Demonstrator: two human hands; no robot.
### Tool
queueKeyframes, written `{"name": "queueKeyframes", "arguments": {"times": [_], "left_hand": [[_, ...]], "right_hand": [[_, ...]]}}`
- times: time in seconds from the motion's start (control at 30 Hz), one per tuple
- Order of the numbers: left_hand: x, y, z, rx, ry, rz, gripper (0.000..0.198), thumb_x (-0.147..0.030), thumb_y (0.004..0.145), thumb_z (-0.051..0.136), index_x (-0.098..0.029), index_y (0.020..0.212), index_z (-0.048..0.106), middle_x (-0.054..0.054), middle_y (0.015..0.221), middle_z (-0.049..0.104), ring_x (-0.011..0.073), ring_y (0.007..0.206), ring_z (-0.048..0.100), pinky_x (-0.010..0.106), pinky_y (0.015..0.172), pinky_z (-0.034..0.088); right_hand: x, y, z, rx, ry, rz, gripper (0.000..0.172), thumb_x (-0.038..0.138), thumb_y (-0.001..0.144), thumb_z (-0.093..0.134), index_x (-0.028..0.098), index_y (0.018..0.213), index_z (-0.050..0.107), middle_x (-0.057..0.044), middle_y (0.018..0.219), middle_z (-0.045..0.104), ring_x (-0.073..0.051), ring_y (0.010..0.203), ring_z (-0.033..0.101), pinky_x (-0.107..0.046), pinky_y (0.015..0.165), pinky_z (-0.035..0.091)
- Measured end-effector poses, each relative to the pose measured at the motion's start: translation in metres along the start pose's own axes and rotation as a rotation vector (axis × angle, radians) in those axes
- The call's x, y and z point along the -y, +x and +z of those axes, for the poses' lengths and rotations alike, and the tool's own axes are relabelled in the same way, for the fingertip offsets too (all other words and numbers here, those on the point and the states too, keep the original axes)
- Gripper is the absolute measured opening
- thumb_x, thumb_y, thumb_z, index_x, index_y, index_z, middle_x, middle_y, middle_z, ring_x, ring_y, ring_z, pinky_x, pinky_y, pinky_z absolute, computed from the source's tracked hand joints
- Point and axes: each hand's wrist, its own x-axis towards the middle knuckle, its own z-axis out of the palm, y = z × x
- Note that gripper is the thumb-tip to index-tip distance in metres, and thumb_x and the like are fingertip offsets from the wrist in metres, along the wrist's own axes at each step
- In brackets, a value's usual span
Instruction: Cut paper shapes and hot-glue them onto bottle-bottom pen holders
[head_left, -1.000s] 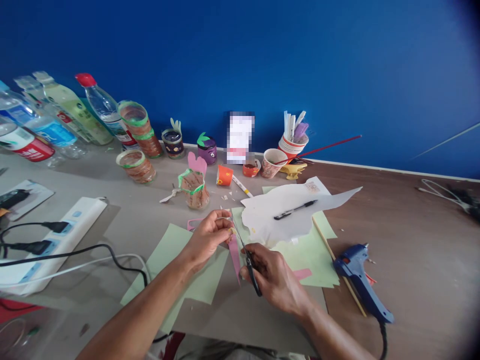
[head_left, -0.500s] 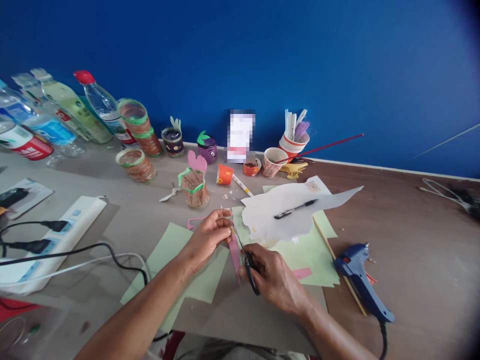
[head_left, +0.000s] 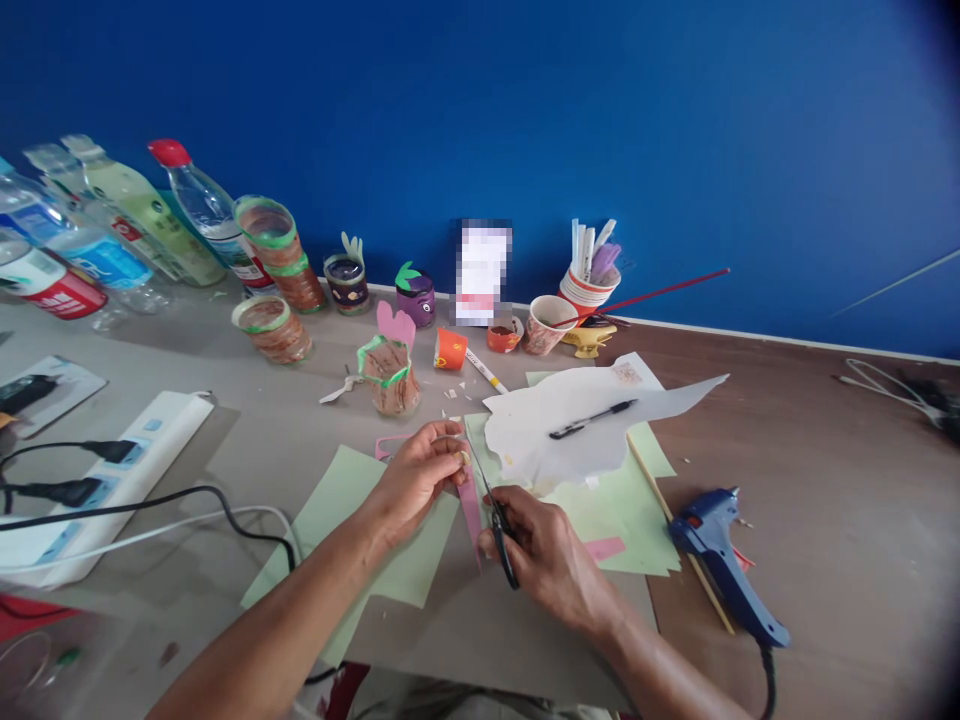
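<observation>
Near the middle of the tabletop (head_left: 300, 420), the left hand (head_left: 420, 475) has thumb and fingers pinched together on a small pale-yellow scrap (head_left: 465, 458). The right hand (head_left: 544, 550) is curled round the black handles of the metal-bladed scissors (head_left: 508, 562), blades pointing at the left fingertips; I can't tell how far they are parted. A tapering pink paper strip (head_left: 469, 505) hangs or lies just below the scrap.

The scrap looks light and easily creased, best taken by its edge; the strip seems floppy, and the scissors stiff, safest by the handles.

At far left, white characters on the red-labelled clear plastic bottle (head_left: 71, 298) are too blurred to read, as is the white marker's (head_left: 486, 370) print.
</observation>
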Motion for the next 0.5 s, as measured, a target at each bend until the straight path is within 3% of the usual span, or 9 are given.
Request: {"name": "queueKeyframes", "arguments": {"times": [0.5], "left_hand": [[0.0047, -0.0001, 0.0030, -0.011, 0.102, 0.059, 0.038, -0.015, 0.065, 0.063, -0.016, 0.101, 0.050, -0.003, 0.072, 0.061, 0.0078, 0.058, 0.051, 0.022, 0.057, 0.039]], "right_hand": [[-0.0062, 0.0001, 0.0056, -0.018, -0.177, -0.031, 0.017, 0.023, 0.080, 0.055, 0.017, 0.096, 0.059, 0.001, 0.067, 0.057, -0.014, 0.058, 0.046, -0.025, 0.058, 0.035]]}}
